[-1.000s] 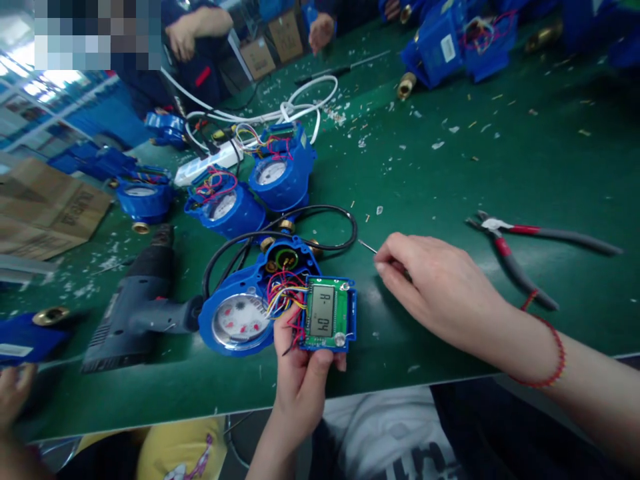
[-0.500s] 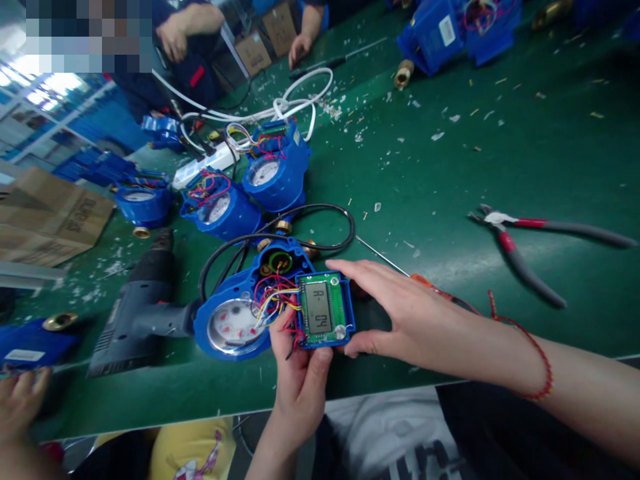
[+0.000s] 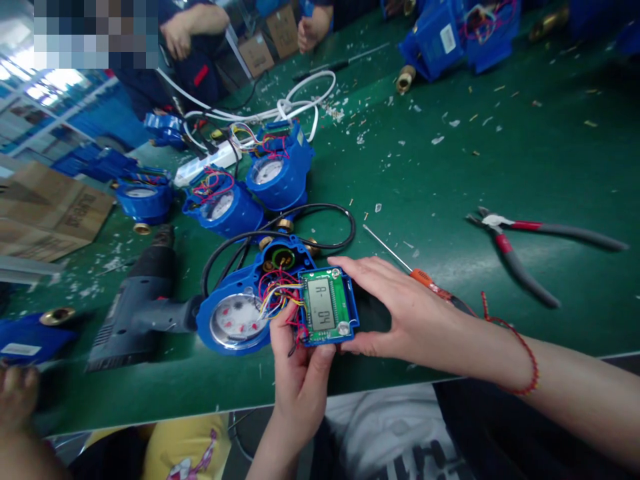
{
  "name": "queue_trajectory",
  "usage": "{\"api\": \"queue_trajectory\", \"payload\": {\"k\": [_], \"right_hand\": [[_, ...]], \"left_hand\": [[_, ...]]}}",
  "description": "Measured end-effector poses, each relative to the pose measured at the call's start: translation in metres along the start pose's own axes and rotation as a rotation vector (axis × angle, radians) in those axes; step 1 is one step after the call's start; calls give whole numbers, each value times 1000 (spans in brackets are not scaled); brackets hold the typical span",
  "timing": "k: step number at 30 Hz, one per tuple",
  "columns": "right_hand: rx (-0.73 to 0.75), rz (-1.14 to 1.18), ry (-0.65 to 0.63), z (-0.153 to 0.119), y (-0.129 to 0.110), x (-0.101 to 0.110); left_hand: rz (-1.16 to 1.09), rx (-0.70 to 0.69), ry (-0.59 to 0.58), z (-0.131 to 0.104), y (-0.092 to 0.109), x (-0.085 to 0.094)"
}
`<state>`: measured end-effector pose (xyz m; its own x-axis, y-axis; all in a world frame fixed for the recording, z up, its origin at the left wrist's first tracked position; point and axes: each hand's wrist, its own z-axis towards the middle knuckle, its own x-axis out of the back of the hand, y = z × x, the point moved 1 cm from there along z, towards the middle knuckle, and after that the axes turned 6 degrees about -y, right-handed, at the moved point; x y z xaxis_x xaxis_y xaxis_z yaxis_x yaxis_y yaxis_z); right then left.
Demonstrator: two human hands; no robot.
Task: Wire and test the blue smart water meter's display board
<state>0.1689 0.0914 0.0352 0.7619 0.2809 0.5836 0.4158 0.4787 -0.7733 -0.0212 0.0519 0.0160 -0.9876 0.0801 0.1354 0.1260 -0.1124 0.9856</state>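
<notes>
A blue-framed circuit module (image 3: 327, 307) with a lit display is held face up near the table's front edge. My left hand (image 3: 300, 373) grips its lower left corner between thumb and fingers. On the right side, my right hand (image 3: 395, 307) has its thumb and fingers around the frame's edge. Red, yellow and white wires (image 3: 280, 297) run from the module to an opened blue meter (image 3: 237, 320) with a round clear dial, just left of my hands. A black cable (image 3: 345, 220) loops behind the meter.
A power drill (image 3: 145, 303) lies left of the meter. Right of centre are a screwdriver (image 3: 423, 277), partly under my right forearm, and pliers (image 3: 520, 230). Behind stand blue meters (image 3: 280, 173) and a white power strip (image 3: 207, 165). Other people's hands show at far left (image 3: 17, 393) and across the table.
The module and both my hands stay nearly in place. Across the table, a person's hand has lifted off the dark tool. The hand at far left has shifted left and down.
</notes>
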Motion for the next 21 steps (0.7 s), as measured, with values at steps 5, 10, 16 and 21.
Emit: {"api": "queue_trajectory", "payload": {"k": [5, 10, 16, 21], "right_hand": [[13, -9, 45, -1, 1, -1], [21, -28, 39, 0, 1, -1], [37, -91, 49, 0, 0, 0], [83, -128, 69, -1, -2, 1]], "left_hand": [[193, -111, 150, 0, 10, 0], [672, -482, 299, -1, 21, 8], [1032, -553, 204, 0, 29, 6], [1061, -496, 114, 2, 31, 2]]}}
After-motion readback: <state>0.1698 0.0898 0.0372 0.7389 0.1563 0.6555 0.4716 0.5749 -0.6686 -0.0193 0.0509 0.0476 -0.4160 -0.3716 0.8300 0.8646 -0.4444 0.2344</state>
